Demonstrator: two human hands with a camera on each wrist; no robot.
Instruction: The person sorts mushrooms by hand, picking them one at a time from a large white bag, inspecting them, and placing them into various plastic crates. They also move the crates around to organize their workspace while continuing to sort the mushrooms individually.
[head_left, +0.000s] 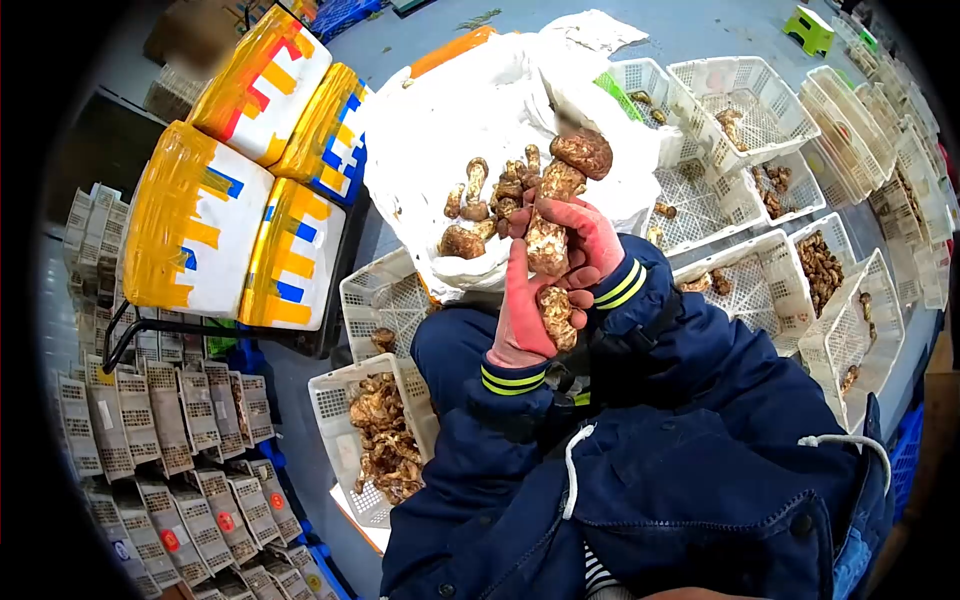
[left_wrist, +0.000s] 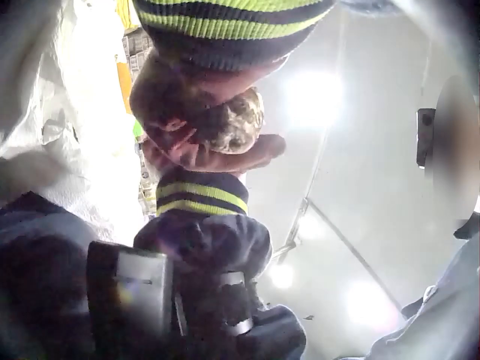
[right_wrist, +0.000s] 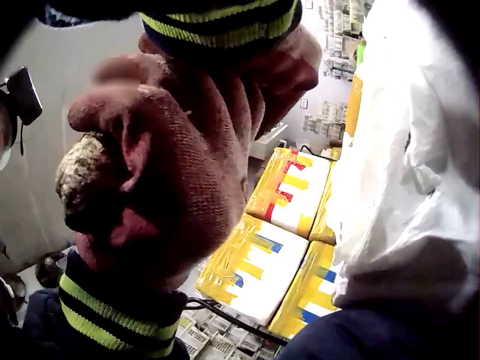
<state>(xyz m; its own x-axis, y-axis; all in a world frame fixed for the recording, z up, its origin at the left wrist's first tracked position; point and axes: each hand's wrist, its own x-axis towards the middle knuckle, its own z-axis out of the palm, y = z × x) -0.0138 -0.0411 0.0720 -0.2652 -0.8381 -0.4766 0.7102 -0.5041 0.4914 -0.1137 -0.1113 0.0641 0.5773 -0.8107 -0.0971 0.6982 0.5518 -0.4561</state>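
Note:
In the head view, my hands in pink gloves meet over a white sheet of plastic [head_left: 430, 130]. My right hand [head_left: 592, 238] grips a thick, scaly brown-and-cream mushroom [head_left: 547, 245]. My left hand [head_left: 522, 318] has its fingers curled round a smaller mushroom [head_left: 557, 318], whose end sticks out below both hands. That smaller mushroom [left_wrist: 238, 124] shows pale between the gloves in the left wrist view, and again in the right wrist view. Just beyond the hands, a large brown-capped mushroom [head_left: 583, 154] overlaps the gripped one. Several more mushrooms [head_left: 476, 180] lie on the sheet.
Taped white foam boxes [head_left: 200, 230] are stacked at the left. White plastic baskets stand all round: one full of mushrooms [head_left: 385, 430] by the left knee, others [head_left: 745, 110] with a few mushrooms at the right. Rows of grey crates [head_left: 180, 410] fill the lower left.

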